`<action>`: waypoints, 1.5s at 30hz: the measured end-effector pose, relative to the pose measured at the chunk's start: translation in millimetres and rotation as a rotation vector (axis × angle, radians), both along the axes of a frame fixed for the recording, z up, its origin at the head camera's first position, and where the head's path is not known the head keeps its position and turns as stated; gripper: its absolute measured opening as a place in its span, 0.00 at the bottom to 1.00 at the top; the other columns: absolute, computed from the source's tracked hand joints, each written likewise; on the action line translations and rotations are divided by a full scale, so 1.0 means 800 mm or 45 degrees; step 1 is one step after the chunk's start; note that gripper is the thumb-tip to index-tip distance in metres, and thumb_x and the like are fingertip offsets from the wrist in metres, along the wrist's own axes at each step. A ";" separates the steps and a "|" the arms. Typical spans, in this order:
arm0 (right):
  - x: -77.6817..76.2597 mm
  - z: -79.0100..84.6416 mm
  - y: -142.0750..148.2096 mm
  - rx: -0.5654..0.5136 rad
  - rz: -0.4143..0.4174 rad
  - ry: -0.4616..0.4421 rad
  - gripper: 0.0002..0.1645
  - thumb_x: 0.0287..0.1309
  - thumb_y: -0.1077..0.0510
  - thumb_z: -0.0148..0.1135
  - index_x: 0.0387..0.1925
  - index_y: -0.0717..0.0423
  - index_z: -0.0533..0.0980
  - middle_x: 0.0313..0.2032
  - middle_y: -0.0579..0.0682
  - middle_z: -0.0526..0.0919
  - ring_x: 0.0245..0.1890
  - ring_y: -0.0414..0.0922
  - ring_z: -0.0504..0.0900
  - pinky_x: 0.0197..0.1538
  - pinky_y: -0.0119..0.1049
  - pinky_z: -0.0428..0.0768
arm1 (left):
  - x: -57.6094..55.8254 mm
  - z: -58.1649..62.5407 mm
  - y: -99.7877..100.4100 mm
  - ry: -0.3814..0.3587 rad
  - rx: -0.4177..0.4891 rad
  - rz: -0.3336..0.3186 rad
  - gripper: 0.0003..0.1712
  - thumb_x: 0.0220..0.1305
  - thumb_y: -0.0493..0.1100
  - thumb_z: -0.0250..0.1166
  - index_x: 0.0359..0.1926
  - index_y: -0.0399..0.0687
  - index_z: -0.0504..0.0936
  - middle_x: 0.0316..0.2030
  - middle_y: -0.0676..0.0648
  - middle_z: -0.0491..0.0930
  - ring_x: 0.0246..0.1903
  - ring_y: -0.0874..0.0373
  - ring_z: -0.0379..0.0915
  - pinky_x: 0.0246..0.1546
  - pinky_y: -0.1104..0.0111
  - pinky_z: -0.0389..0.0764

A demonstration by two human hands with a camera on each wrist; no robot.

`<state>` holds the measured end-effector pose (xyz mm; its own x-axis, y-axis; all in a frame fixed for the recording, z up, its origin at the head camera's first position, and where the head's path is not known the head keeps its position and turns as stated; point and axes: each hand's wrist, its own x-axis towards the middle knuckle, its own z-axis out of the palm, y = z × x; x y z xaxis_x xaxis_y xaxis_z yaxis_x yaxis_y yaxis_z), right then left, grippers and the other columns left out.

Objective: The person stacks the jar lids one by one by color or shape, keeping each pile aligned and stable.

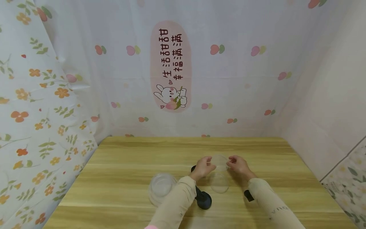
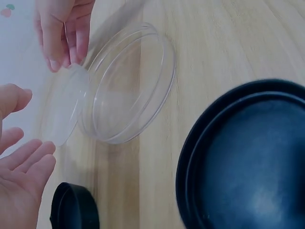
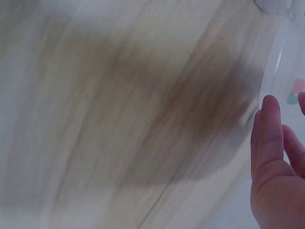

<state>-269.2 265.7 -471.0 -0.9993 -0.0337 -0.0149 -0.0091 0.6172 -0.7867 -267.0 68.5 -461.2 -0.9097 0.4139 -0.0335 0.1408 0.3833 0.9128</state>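
Clear disc (image 1: 220,163): raised, between both hands.
Right hand (image 1: 239,166): fingers pinching the disc's edge.
Left hand (image 1: 203,167): fingers spread beside the disc (contact cannot be confirmed).
Clear dish (image 1: 219,185): on the worktop (image 1: 128,165), near side of disc.
Clear container (image 1: 153,194): left of the dish, apart.

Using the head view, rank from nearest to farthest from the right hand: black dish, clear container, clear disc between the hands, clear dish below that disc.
1. Clear disc: right at the right hand.
2. Clear dish: on the table, below the disc.
3. Black dish: beside the left forearm.
4. Clear container: farthest left.
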 end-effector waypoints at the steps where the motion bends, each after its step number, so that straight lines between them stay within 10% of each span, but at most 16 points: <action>1: -0.001 -0.002 0.000 0.023 -0.005 -0.005 0.23 0.54 0.63 0.56 0.47 0.77 0.67 0.35 0.62 0.75 0.36 0.54 0.76 0.35 0.39 0.77 | 0.000 -0.002 0.001 0.002 -0.007 0.004 0.28 0.60 0.40 0.56 0.60 0.33 0.61 0.56 0.35 0.65 0.52 0.44 0.65 0.47 0.59 0.71; 45: -0.014 -0.015 -0.021 0.006 -0.061 -0.027 0.20 0.46 0.68 0.57 0.42 0.77 0.70 0.27 0.55 0.75 0.28 0.45 0.72 0.30 0.33 0.74 | -0.004 -0.008 -0.011 -0.079 -0.076 0.070 0.33 0.56 0.43 0.61 0.59 0.31 0.62 0.53 0.35 0.67 0.53 0.43 0.64 0.49 0.57 0.68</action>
